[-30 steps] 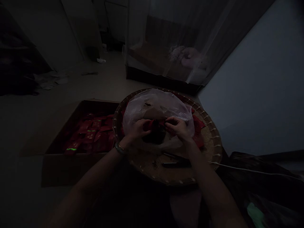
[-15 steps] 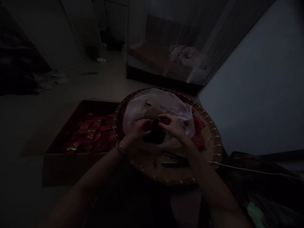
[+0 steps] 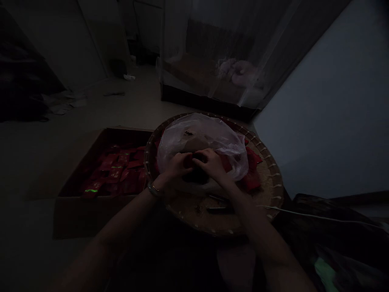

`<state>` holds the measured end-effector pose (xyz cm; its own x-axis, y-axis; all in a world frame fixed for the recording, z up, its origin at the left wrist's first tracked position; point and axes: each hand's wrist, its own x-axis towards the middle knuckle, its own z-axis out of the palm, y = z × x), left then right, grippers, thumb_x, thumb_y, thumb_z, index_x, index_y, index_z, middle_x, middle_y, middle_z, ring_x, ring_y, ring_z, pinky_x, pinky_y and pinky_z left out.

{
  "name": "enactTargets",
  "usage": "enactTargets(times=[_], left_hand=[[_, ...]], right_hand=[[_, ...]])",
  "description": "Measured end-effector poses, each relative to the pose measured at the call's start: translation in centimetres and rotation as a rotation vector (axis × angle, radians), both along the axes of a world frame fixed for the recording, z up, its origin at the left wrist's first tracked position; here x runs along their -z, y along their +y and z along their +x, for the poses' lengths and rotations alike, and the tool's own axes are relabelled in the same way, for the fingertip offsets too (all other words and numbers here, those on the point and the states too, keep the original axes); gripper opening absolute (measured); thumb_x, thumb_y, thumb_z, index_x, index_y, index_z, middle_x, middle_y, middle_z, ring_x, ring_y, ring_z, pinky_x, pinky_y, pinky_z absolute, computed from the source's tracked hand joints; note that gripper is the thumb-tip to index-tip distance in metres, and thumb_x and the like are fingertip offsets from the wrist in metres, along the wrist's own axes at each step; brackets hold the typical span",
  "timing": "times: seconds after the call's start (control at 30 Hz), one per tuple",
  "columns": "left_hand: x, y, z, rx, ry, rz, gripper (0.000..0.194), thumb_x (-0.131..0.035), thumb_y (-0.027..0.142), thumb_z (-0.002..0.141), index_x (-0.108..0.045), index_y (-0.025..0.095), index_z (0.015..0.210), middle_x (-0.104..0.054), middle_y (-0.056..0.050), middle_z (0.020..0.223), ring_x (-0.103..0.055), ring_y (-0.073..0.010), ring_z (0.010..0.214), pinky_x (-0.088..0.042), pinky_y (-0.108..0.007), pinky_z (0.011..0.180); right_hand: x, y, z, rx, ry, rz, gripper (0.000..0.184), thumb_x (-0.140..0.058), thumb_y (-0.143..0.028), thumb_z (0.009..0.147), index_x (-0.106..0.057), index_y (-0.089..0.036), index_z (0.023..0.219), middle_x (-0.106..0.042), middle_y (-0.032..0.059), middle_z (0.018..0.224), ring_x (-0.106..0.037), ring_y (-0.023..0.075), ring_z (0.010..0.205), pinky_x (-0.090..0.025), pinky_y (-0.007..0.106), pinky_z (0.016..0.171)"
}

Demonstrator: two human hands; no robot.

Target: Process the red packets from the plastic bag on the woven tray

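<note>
A round woven bamboo tray holds a spread-out clear plastic bag with dark, loose-looking stuff inside. Over that stuff my left hand is closed, fingers curled around a small red packet, most of which is hidden. My right hand meets it from the other side, thumb and fingers pinched together; what lies between them is too dark to make out. Red packets rest at the tray's right side. Below my right forearm lies a dark tool with two narrow blades, partly covered.
Left of the tray stands an open cardboard box filled with red packets. A thin pale cord runs off to the right. Behind are a netted bed and a pale wall. The room is very dim.
My right hand has moved left and closer to my left hand, hiding most of the red packet between them. The left hand has stayed almost in place.
</note>
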<state>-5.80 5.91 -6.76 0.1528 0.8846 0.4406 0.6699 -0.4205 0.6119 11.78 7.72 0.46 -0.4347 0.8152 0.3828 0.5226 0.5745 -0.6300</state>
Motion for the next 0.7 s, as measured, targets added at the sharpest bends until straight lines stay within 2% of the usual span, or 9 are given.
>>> enactTargets(times=[0.07,0.13,0.27,0.4,0.5,0.57,0.7], left_hand=[[0.0,-0.1,0.0,-0.021,0.030,-0.019,0.055,-0.072,0.032,0.065,-0.055,0.016,0.116,-0.065,-0.008,0.104,-0.058,-0.0225,0.090,-0.046,-0.035,0.079],[-0.2,-0.2,0.0,-0.022,0.042,-0.039,0.055,-0.072,0.033,0.065,-0.056,0.016,0.115,-0.064,-0.009,0.105,-0.058,-0.0228,0.091,-0.046,-0.035,0.079],[-0.5,-0.3,0.1,-0.018,0.048,-0.057,0.054,-0.073,0.034,0.064,-0.057,0.016,0.113,-0.064,-0.008,0.104,-0.058,-0.0227,0.091,-0.045,-0.035,0.080],[-0.9,-0.5,0.3,-0.017,0.066,-0.051,0.047,-0.072,0.034,0.066,-0.059,0.017,0.108,-0.065,-0.008,0.101,-0.058,-0.0224,0.089,-0.045,-0.035,0.079],[-1.1,-0.8,0.4,-0.046,0.075,-0.071,0.049,-0.072,0.038,0.066,-0.059,0.017,0.109,-0.065,-0.009,0.100,-0.059,-0.0233,0.089,-0.046,-0.035,0.078],[-1.3,-0.9,0.4,-0.035,0.070,-0.077,0.055,-0.072,0.041,0.066,-0.058,0.016,0.113,-0.064,-0.010,0.103,-0.059,-0.0239,0.092,-0.046,-0.035,0.080],[-1.5,-1.0,0.3,0.015,0.017,-0.121,0.069,-0.073,0.048,0.063,-0.054,0.017,0.121,-0.062,-0.010,0.108,-0.058,-0.0255,0.096,-0.046,-0.037,0.083]], right_hand=[[0.3,0.4,-0.3,0.048,0.008,0.007,0.013,-0.059,-0.029,0.077,-0.066,-0.019,0.082,-0.065,0.0052,0.085,-0.060,0.0186,0.081,-0.046,0.033,0.077],[0.4,0.9,-0.1,0.125,0.053,0.003,0.012,-0.057,-0.028,0.077,-0.064,-0.019,0.076,-0.065,0.0040,0.079,-0.060,0.0182,0.076,-0.046,0.032,0.074],[0.4,1.0,0.6,0.239,0.153,0.011,0.019,-0.053,-0.035,0.080,-0.061,-0.018,0.082,-0.063,0.0043,0.081,-0.059,0.0177,0.075,-0.046,0.031,0.071],[0.5,-0.2,-0.3,0.127,0.017,0.021,0.025,-0.061,-0.042,0.075,-0.059,-0.019,0.085,-0.060,0.0050,0.086,-0.057,0.0184,0.079,-0.046,0.030,0.071],[0.7,-0.7,-1.5,0.116,-0.054,0.014,0.016,-0.060,-0.035,0.074,-0.058,-0.021,0.082,-0.060,0.0046,0.087,-0.057,0.0186,0.080,-0.045,0.031,0.073],[0.9,-0.4,-1.9,0.115,-0.003,-0.018,0.010,-0.057,-0.028,0.075,-0.059,-0.021,0.082,-0.062,0.0040,0.086,-0.058,0.0182,0.080,-0.045,0.031,0.075],[1.2,0.7,-0.9,0.052,0.144,-0.164,0.014,-0.055,-0.026,0.074,-0.062,-0.020,0.085,-0.067,0.0031,0.087,-0.061,0.0178,0.082,-0.047,0.031,0.077]])
